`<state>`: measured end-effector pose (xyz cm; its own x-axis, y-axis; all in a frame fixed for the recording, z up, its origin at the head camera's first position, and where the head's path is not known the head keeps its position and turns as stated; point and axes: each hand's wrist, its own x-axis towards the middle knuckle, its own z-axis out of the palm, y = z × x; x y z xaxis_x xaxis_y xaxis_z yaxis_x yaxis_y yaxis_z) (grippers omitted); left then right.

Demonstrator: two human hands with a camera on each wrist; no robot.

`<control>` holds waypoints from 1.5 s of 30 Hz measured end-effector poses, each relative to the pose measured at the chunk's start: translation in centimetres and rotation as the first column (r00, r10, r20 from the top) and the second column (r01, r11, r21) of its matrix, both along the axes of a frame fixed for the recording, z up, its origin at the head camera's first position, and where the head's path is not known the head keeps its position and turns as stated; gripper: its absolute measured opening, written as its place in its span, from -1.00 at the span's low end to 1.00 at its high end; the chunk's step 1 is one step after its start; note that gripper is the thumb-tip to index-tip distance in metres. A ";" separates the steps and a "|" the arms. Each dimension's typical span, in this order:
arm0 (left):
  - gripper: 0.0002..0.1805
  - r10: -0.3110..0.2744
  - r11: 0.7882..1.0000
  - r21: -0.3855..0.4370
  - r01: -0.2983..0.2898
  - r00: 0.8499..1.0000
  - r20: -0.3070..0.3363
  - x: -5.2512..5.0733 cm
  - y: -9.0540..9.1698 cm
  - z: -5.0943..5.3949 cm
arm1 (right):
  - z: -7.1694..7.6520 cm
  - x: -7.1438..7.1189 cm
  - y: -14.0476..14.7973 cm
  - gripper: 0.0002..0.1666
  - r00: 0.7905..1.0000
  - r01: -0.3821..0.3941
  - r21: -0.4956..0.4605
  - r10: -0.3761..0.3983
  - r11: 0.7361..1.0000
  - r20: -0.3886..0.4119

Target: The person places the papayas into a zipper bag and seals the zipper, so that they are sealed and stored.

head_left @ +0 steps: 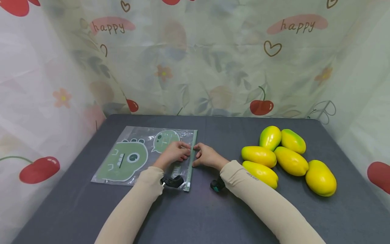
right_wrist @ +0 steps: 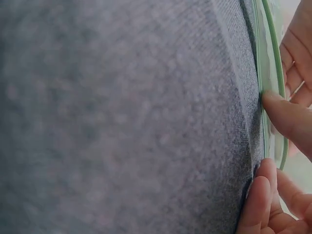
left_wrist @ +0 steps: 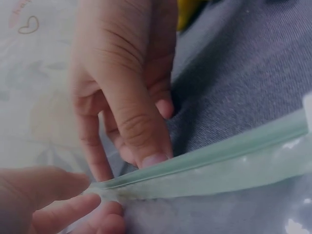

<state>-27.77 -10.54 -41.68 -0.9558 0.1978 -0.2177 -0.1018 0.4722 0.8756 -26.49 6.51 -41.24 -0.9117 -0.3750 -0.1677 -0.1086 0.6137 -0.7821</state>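
A clear zip bag (head_left: 155, 142) with green cartoon prints lies flat on the left of the table, its green zip edge (head_left: 192, 159) facing right. My left hand (head_left: 174, 153) is over the bag's right part, and its fingers pinch the bag beside the zip. From the other side, my right hand (head_left: 208, 156) holds the same edge with its thumb and fingers, as the left wrist view shows at the green strip (left_wrist: 209, 163). Two green strips (right_wrist: 280, 63) stand slightly apart in the right wrist view. Part of the fingertips is hidden by the edge.
Several yellow mangoes (head_left: 290, 161), some with green patches, lie in a group on the right of the dark grey table (head_left: 201, 217), close to my right forearm. A patterned curtain (head_left: 195, 67) hangs behind and on both sides.
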 end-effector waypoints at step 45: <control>-0.79 0.062 0.926 -0.355 -0.125 0.981 -0.184 0.1 1.4 2.3 | 0.2 0.1 -0.2 -0.12 0.999 0.024 -0.028 -0.023 0.999 0.026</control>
